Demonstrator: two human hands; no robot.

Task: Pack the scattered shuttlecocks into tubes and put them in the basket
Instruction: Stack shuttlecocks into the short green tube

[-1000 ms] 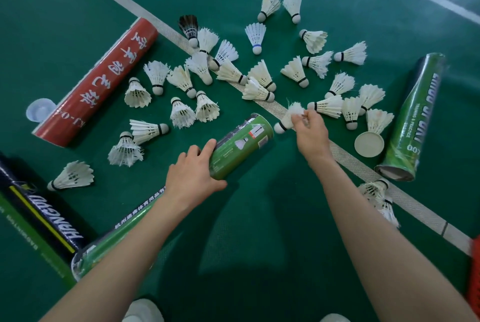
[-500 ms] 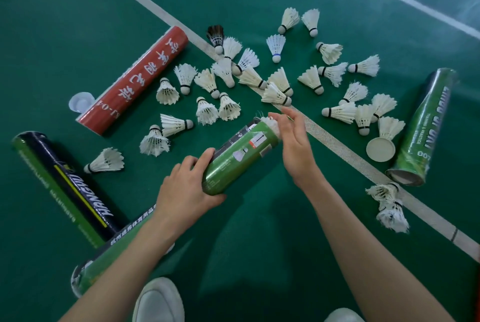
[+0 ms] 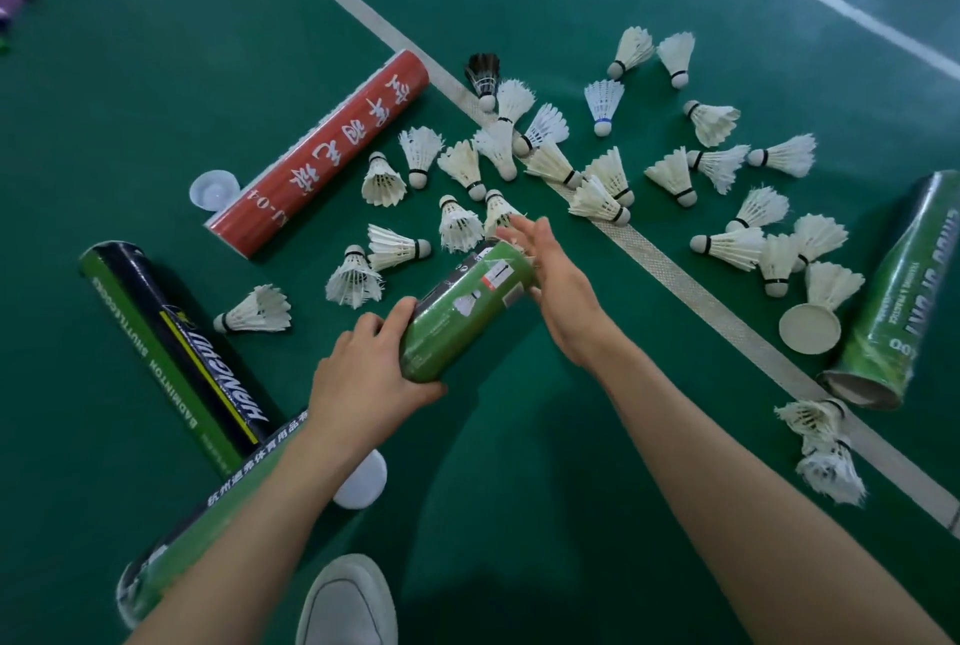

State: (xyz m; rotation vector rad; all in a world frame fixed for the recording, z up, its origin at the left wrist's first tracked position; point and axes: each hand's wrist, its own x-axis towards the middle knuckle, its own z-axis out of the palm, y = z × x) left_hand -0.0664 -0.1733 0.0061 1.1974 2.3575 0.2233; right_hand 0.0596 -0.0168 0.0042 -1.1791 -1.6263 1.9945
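— Where's the tube?
— The green tube (image 3: 467, 306) is in the left hand (image 3: 363, 384), whose fingers curl round its base. Its long axis runs from 7 to 1 o'clock, with the mouth at 1.
— And the right hand (image 3: 556, 291)?
— Its fingers are straight against the mouth and hold nothing I can see. The loose shuttlecocks (image 3: 600, 201) lie from 11 to 3 o'clock beyond it, so the right hand is nearer.
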